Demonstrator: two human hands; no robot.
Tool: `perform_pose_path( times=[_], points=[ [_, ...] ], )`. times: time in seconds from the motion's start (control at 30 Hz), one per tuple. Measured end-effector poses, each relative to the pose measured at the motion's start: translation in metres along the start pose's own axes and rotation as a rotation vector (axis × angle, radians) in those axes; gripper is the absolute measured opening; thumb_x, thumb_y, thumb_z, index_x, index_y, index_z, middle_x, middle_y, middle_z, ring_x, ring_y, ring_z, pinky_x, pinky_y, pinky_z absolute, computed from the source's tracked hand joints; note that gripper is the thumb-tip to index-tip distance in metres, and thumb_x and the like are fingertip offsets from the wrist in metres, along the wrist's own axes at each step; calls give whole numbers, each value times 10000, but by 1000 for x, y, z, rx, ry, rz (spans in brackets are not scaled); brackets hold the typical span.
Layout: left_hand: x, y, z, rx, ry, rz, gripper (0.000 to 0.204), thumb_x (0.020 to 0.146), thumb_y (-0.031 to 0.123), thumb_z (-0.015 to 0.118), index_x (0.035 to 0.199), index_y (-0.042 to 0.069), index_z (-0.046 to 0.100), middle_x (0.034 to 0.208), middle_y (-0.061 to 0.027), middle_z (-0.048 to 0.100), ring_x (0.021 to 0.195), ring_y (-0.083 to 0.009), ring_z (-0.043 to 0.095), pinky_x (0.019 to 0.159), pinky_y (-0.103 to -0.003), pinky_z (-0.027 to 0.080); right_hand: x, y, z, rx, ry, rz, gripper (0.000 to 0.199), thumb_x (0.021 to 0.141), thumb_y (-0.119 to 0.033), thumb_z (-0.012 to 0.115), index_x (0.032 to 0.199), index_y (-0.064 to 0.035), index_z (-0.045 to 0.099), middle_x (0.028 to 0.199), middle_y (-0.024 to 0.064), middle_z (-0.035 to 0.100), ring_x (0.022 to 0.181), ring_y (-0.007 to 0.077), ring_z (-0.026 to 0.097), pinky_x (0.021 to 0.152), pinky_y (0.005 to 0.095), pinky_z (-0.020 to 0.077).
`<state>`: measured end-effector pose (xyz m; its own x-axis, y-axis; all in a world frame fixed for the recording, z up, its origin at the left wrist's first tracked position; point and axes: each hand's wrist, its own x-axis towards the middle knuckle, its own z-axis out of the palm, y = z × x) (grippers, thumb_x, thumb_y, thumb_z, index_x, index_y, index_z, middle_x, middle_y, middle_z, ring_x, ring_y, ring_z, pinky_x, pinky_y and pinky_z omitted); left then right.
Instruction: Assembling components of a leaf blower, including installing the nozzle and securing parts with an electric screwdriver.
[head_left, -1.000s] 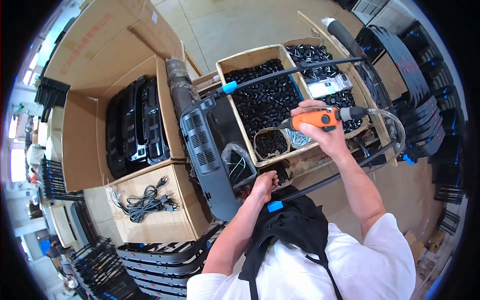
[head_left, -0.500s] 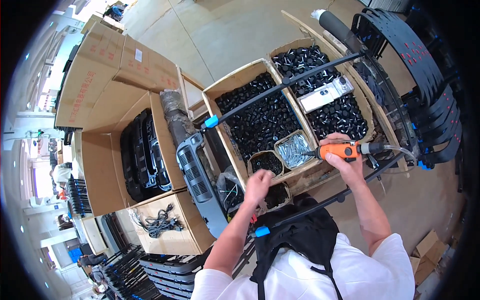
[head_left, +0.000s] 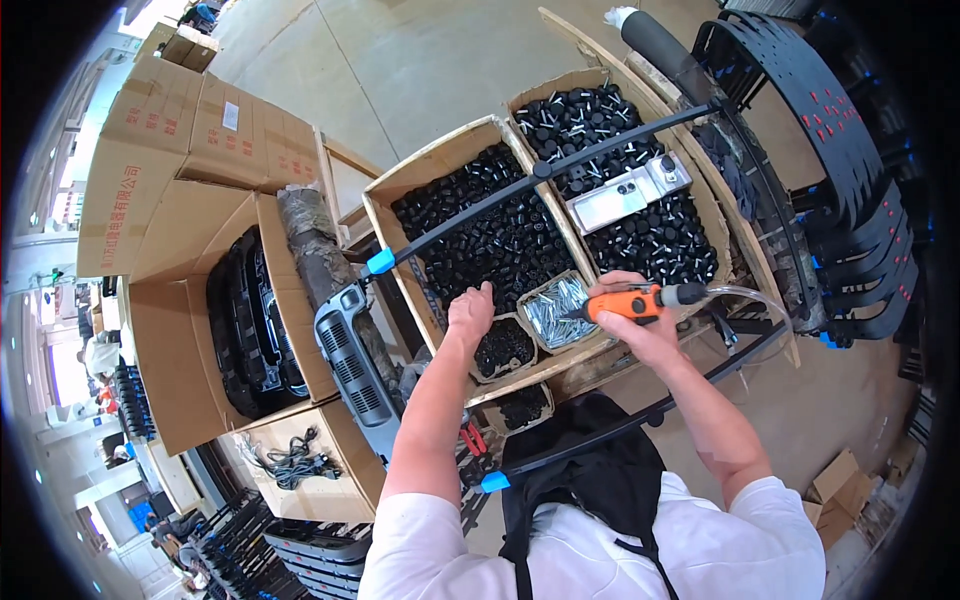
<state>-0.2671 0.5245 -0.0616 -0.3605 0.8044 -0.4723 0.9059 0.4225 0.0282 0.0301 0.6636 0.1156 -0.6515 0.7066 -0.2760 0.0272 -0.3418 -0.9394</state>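
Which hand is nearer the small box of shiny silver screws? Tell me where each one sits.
Right. The right hand grips an orange power tool whose tip reaches over the box of silver screws. The left hand sits further left, over the black parts, beside that box.

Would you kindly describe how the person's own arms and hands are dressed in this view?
Both arms are bare from short white sleeves down. The left hand and right hand wear no gloves, and no watch or band shows on either wrist. A black apron with straps hangs over the white shirt.
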Motion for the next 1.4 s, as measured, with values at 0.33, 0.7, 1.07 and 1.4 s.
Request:
perform_pose_path(
  times=[0.33, 0.7, 1.07, 1.4],
  points=[
    [-6, -15, 13, -145, 93, -74, 306, 1017, 269, 647, 1213, 45, 578, 1095, -246, 705, 983, -411, 739, 818, -506, 607, 121, 101, 86, 50, 33, -89, 530, 847, -60, 828, 1330, -60, 612, 1179, 58, 672, 1070, 138, 634, 984, 304, 517],
    [-150, -1, -47, -2279, 118, -34, 262, 1091, 223, 533, 1266, 29, 559, 1004, -94, 675, 804, -178, 687, 652, -314, 567, 124, 119, 51, -845, -258, 387, 249, 896, -234, 692, 994, -9, 738, 880, 180, 728, 743, 322, 741, 709, 445, 593],
    [-268, 38, -24, -2258, -61, -125, 325, 1095, 276, 436, 1293, 61, 577, 983, -70, 644, 732, -141, 593, 578, -261, 426, 91, 179, 35, -1566, -545, -97, 222, 850, -83, 636, 1036, -1, 726, 1094, 251, 731, 1067, 426, 711, 944, 509, 572],
    [-296, 33, -10, -2142, 67, -157, 278, 1129, 256, 490, 1292, 56, 595, 966, -39, 671, 722, -83, 600, 558, -221, 435, 90, 164, 38, -1669, -597, -174, 217, 840, -89, 615, 999, -25, 747, 1033, 235, 761, 1040, 403, 731, 940, 485, 574]
  ],
)
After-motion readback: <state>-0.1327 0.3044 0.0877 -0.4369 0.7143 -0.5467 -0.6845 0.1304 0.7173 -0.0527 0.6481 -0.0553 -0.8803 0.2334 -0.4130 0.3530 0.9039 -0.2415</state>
